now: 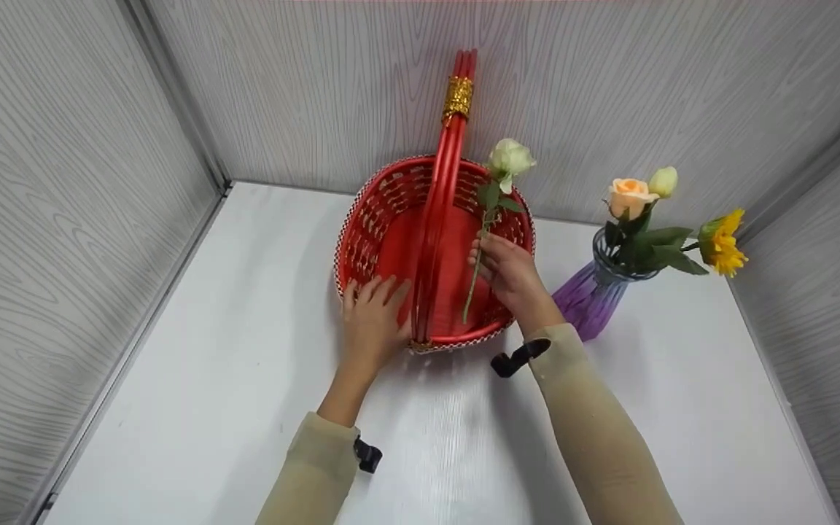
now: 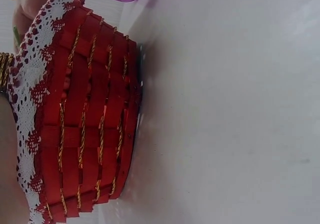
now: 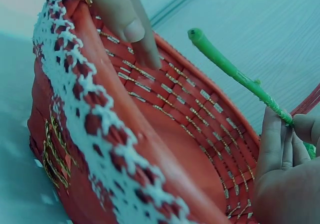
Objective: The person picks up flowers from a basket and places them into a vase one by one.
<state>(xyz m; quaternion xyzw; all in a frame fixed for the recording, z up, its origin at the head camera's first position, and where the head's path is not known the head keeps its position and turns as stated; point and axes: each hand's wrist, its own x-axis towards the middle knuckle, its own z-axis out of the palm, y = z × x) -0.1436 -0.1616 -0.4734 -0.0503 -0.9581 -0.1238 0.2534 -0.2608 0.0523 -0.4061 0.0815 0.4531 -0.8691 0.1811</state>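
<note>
A red woven basket (image 1: pixel 402 240) with a tall arched handle stands at the back of the table. My left hand (image 1: pixel 376 321) lies over its front rim, left of the handle's foot, fingers extended over the inside. With thumb and fingers, my right hand (image 1: pixel 511 273) pinches the green stem of a white rose (image 1: pixel 511 157) above the basket's right side. The bloom points up and away; the stem's cut end points back toward me. The right wrist view shows that stem (image 3: pixel 230 72) above the lace-trimmed basket rim (image 3: pixel 125 119), near the left hand's fingers (image 3: pixel 117 14).
Right of the basket, a purple glass vase (image 1: pixel 591 299) leans and holds a peach rose (image 1: pixel 630 197), a pale bud (image 1: pixel 663 182) and a yellow flower (image 1: pixel 723 243). Grey wood-grain panels (image 1: pixel 303 87) enclose the white table (image 1: pixel 245 306) at the back and sides.
</note>
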